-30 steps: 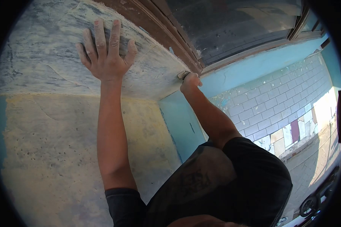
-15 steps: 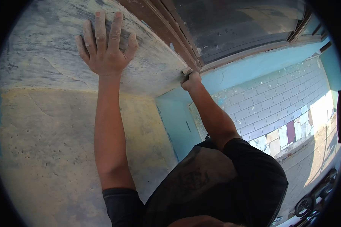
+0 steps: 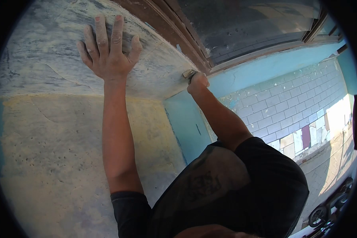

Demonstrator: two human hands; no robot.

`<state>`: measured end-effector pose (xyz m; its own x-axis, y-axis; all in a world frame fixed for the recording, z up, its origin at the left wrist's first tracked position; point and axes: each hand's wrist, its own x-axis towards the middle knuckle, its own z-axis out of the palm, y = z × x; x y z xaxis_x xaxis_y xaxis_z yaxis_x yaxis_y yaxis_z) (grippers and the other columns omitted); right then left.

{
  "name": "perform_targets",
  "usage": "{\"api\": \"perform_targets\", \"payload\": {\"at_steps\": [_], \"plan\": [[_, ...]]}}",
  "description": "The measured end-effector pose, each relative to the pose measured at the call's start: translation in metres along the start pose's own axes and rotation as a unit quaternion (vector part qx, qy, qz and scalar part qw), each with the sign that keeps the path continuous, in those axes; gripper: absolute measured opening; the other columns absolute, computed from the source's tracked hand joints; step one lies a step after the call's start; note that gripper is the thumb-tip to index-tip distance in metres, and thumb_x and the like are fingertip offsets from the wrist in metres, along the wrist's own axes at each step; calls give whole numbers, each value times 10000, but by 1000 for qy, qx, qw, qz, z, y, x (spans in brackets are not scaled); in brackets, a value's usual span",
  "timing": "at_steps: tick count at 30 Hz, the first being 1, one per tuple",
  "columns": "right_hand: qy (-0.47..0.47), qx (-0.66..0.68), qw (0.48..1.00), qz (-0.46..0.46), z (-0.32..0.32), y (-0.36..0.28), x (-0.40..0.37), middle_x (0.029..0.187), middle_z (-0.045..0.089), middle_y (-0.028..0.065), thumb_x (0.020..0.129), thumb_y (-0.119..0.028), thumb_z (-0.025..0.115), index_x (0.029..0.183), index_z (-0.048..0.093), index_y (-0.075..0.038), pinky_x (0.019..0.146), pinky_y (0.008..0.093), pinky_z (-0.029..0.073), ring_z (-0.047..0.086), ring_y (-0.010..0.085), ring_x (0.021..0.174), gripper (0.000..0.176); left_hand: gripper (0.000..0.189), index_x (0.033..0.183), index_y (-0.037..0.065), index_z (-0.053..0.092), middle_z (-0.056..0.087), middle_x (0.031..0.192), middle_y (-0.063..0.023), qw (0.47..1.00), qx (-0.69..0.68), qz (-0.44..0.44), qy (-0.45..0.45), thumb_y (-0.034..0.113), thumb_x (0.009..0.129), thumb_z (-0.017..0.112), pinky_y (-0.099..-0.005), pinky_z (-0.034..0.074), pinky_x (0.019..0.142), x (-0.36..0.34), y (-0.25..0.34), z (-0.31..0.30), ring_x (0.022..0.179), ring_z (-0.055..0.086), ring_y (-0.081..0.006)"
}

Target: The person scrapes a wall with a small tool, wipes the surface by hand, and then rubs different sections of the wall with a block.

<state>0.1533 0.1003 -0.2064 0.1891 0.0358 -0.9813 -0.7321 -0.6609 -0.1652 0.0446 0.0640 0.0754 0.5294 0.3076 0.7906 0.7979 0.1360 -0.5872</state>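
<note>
My left hand (image 3: 109, 55) lies flat with spread, dusty fingers on the grey-streaked upper wall (image 3: 39, 47). My right hand (image 3: 198, 82) is closed around a small scraper (image 3: 189, 74). Its short pale blade sticks out past the fingers, against or very near the wall surface beside the corner of the brown window frame (image 3: 174, 37). The handle is mostly hidden in the fist.
Below the ledge edge is a yellowish, pitted wall (image 3: 67, 135). Light blue paint covers the adjoining wall (image 3: 188, 119). Dark window glass (image 3: 246, 27) is at top right, with grey tiles (image 3: 281, 103) below. A wheeled vehicle (image 3: 319, 216) stands at lower right.
My right hand has shifted slightly left and down from the frame corner, and the scraper's blade shows more. My left hand stays flat on the wall.
</note>
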Motion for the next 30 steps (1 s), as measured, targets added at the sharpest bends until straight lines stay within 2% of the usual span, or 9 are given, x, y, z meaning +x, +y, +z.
{"api": "perform_targets", "payload": {"at_steps": [1,4,7,13,16,19,22,24,30], "plan": [[-2,-4,1000,-1,-3,9,37,1143,662,137,1028,-183,438,1120,608,-42,642,345,544,673,277,832,240,561,1367,307,662,536,1517,-41,1000,1,-3,-4,648,956,490,-472,243,1222,0,-1,-2,1407,460,-298],[-289,32,956,29,-16,-4,79,1034,696,49,1047,-241,479,1129,654,-70,584,310,505,670,166,800,258,591,1375,281,659,534,1516,-57,1000,-2,0,24,658,956,483,-477,234,1224,-2,-1,4,1413,454,-302],[-226,53,971,57,-25,-5,-5,997,671,71,1012,-185,460,1165,656,-68,568,329,487,659,183,791,275,619,1381,255,657,533,1516,-76,1000,4,5,21,667,954,481,-484,233,1221,-3,-1,3,1419,448,-313],[-226,65,968,84,-12,8,68,968,638,71,993,-146,461,1163,625,-88,591,336,496,606,210,724,243,588,1347,295,682,548,1507,-57,999,-5,-16,32,674,947,475,-480,250,1217,-5,1,1,1393,477,-309],[-270,129,949,104,-28,-2,-9,1124,604,89,1004,-145,461,1210,582,-90,644,350,499,608,202,874,245,582,1338,302,688,558,1498,-50,999,-12,-14,34,674,945,475,-475,249,1217,-5,-1,6,1387,484,-304],[-143,77,986,45,-22,-1,-19,1213,593,80,1017,-172,475,1285,568,-89,672,347,510,633,221,981,296,608,1355,263,679,552,1498,-72,1000,-6,-5,30,668,949,478,-474,236,1213,-5,-1,5,1413,455,-312],[-255,95,960,71,-18,21,69,1227,599,65,1018,-182,475,1294,576,-94,656,330,505,643,216,973,306,604,1354,270,679,555,1494,-64,999,-2,-18,28,667,950,472,-469,237,1212,-14,4,-4,1409,457,-306],[-286,116,948,77,4,-4,24,1120,626,38,1018,-172,465,1231,590,-117,633,338,490,645,199,956,253,601,1345,267,683,547,1501,-63,999,3,-15,36,666,950,469,-466,240,1208,-8,1,9,1410,452,-304],[-84,121,989,-28,-5,24,-4,1160,598,88,999,-129,452,1208,555,-99,680,337,480,607,212,990,235,587,1350,270,680,546,1503,-58,999,-8,-27,31,655,947,494,-466,235,1213,-3,1,7,1405,455,-302]]}}
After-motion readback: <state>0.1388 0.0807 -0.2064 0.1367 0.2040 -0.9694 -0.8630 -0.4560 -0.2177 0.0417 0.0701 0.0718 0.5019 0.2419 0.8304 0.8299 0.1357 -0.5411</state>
